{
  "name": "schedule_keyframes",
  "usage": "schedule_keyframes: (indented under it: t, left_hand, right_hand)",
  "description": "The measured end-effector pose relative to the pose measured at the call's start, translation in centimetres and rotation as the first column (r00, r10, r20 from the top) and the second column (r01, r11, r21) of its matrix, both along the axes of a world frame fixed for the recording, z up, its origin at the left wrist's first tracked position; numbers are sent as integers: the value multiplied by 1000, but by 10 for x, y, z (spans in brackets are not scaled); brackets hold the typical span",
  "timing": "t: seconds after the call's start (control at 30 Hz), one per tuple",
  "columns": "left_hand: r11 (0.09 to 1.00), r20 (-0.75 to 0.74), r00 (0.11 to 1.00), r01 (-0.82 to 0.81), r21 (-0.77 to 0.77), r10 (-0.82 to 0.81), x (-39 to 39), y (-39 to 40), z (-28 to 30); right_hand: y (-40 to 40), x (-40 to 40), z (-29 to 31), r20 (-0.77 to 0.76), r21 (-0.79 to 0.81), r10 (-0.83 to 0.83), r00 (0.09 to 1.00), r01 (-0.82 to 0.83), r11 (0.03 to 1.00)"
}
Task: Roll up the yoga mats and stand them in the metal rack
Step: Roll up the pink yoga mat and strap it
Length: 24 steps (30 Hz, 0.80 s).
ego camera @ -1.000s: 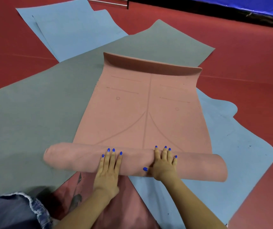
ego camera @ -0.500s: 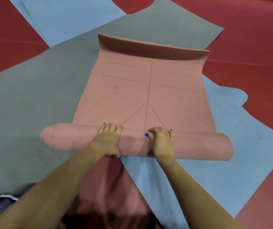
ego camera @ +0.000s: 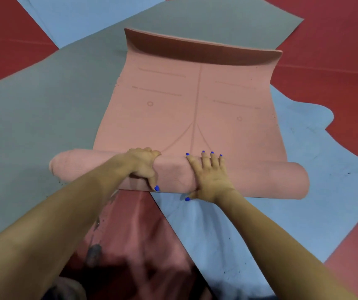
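I am rolling the pink mat (ego camera: 186,113). My left hand (ego camera: 143,166) curls over the roll (ego camera: 173,174); my right hand (ego camera: 211,176) lies flat on it. Next, push forward.

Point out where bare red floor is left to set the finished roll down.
Bare red floor shows right of the pink mat, beyond the grey mat, and far left. Around both hands, overlapping mats crowd the floor.
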<state>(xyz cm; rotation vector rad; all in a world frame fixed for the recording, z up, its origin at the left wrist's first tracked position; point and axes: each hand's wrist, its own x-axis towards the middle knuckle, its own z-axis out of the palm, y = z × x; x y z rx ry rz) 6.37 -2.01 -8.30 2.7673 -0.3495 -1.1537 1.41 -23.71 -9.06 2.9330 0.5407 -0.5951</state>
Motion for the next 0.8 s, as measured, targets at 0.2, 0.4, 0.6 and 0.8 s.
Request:
schedule_keyframes:
  t: [0.2, 0.4, 0.6, 0.8]
  left_hand:
    - [998, 75, 995, 57, 29, -59, -11, -1, 7]
    - [998, 54, 996, 69, 13, -70, -51, 2, 6]
    - [994, 32, 994, 108, 29, -109, -87, 8, 5]
    - [989, 6, 990, 141, 34, -142, -121, 11, 9]
  right_hand:
    - [7, 0, 9, 13, 22, -3, 1000, 3, 1000]
    - [3, -32, 18, -8, 58, 11, 1000, -11, 998]
    - [5, -77, 17, 0, 92, -10, 1000, 10, 996]
    - [13, -116, 21, -17, 101, -89, 996, 90, 991]
